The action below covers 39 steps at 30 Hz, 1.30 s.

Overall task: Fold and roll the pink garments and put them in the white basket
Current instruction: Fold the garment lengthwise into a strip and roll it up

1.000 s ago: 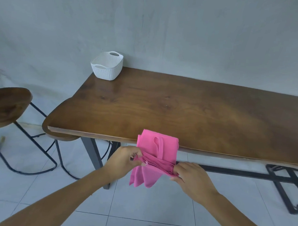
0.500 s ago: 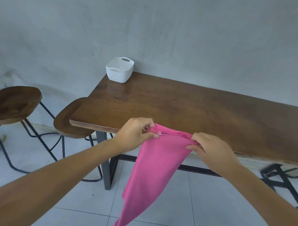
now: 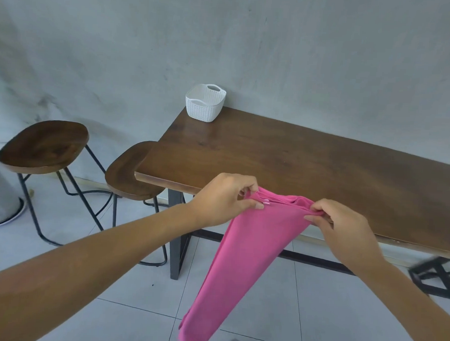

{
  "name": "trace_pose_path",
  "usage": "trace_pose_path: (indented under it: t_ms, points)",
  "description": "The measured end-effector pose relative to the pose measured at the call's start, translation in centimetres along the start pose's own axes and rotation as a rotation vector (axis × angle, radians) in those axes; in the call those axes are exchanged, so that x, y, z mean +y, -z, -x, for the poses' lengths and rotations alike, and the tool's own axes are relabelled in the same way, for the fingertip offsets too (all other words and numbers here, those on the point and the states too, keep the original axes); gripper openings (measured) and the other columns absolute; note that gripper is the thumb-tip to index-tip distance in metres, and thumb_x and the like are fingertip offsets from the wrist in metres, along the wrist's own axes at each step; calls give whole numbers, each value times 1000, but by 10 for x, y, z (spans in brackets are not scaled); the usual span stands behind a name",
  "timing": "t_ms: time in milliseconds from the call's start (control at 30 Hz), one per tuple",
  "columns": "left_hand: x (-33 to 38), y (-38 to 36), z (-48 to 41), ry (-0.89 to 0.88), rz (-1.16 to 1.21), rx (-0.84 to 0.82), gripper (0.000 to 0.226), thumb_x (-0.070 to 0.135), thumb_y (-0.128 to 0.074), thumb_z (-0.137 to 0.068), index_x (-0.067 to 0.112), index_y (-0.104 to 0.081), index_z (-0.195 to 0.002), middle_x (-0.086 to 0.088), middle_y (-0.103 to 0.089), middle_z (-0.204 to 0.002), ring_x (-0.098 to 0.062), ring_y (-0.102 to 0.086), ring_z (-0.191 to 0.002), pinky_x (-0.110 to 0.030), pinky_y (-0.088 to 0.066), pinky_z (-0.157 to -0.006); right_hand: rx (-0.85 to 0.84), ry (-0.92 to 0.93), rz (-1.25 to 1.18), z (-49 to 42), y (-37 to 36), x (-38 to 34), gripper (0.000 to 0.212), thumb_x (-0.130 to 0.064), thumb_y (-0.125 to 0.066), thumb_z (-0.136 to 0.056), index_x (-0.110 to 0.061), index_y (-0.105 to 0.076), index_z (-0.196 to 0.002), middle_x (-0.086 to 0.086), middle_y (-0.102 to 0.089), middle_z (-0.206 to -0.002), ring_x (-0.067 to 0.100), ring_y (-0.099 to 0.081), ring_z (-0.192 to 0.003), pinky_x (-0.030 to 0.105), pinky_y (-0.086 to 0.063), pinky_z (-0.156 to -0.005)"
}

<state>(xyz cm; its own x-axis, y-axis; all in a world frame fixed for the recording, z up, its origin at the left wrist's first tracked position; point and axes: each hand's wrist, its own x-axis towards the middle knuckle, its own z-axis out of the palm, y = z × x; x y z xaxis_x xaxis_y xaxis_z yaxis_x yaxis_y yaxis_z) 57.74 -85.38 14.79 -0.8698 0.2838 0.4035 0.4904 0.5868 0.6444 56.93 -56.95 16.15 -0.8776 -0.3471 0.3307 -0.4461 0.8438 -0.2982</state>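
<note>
Pink garment [image 3: 243, 264], white basket [image 3: 205, 102], brown table [image 3: 309, 163]

Views: one, from a wide-angle camera worn on the person's head.
Position: the scene is viewed from in front of the near long edge of the table [image 3: 296, 168], above the tiled floor [image 3: 316, 303].
Facing: the lens is pointed forward and down, toward the table's left end and the grey wall [image 3: 250, 42] behind it.
Nearest: the left hand [image 3: 225, 198] and right hand [image 3: 345, 227] are seen close up and low in the frame, with the pink garment [image 3: 248, 261] gripped by both.
Farthest: the white basket [image 3: 205, 103] is seen small at the table's far left corner.
Left margin: a stool [image 3: 43, 147] and a second stool [image 3: 131, 176] are taken in.
Bottom corners: both forearms are shown large.
</note>
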Motion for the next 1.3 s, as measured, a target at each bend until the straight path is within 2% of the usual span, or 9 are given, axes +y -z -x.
trace_pose_path:
  t_ms: [233,467,633,800,900,1033,1167,1233,1300]
  points:
    - [-9,-5,0,-1,-41,2,23,32,-80,-87,22,-60,-81,10,-65,-78,-6,-61,-76,-34,-53,-74,18,23,53,0,-4,4,4,-22,-71,-93,-20,-75,-93,-11,-67,-87,13,-59,-78,28,-43,-67]
    - [-29,-13,-21,32,-6,29,21,28,-83,-83,17,-66,-82,8,-69,-80,-5,-63,-78,-32,-54,-75,-15,-9,101,-6,-3,12,20,-45,-66,-91,-26,-66,-88,-16,-61,-80,12,-56,-77,35,-49,-66]
    - [-41,-28,-46,92,68,103,23,22,-86,-79,14,-64,-79,5,-67,-75,-11,-60,-72,-37,-52,-71,-14,-45,112,-20,-15,19,20,-42,-61,-95,-23,-62,-88,-18,-52,-76,8,-50,-72,30,-40,-59]
    - [-51,-48,-65,146,84,103,23,19,-79,-86,18,-56,-81,4,-61,-73,-15,-55,-68,-40,-50,-68,-5,-175,-13,-33,-34,33,17,-38,-57,-99,-25,-55,-88,-11,-58,-78,5,-52,-77,26,-40,-60]
    - [-56,-58,-75,190,123,102,21,16,-73,-89,19,-53,-91,1,-57,-72,-17,-53,-66,-36,-47,-65,51,-279,-143,-39,-46,36,16,-30,-59,-98,-23,-54,-85,-6,-60,-74,16,-57,-75,36,-46,-64]
    - [-65,-70,-87,318,201,133,28,20,-75,-89,23,-54,-107,-6,-63,-76,-14,-59,-72,-21,-45,-63,120,-301,-200,-46,-59,42,11,-27,-61,-97,-24,-55,-88,-7,-61,-78,14,-57,-76,39,-49,-67]
    - [-76,-89,-102,473,249,133,20,29,-81,-84,17,-64,-87,-12,-67,-77,-23,-63,-72,-37,-51,-65,145,-320,-294,-55,-70,58,18,-22,-62,-95,-25,-54,-112,-10,-63,-90,15,-60,-84,38,-49,-72]
    - [-81,-100,-110,526,244,143,24,29,-82,-83,15,-64,-81,-13,-67,-76,-19,-58,-64,-32,-49,-61,146,-379,-342,-61,-78,70,31,-21,-62,-95,-24,-52,-125,-10,-64,-93,14,-60,-88,36,-47,-75]
    - [-83,-109,-119,568,239,170,25,29,-83,-82,14,-63,-80,-12,-68,-76,-12,-55,-61,-22,-43,-54,160,-438,-360,-72,-86,83,19,-20,-62,-95,-22,-61,-114,-10,-65,-88,18,-61,-90,33,-46,-72]
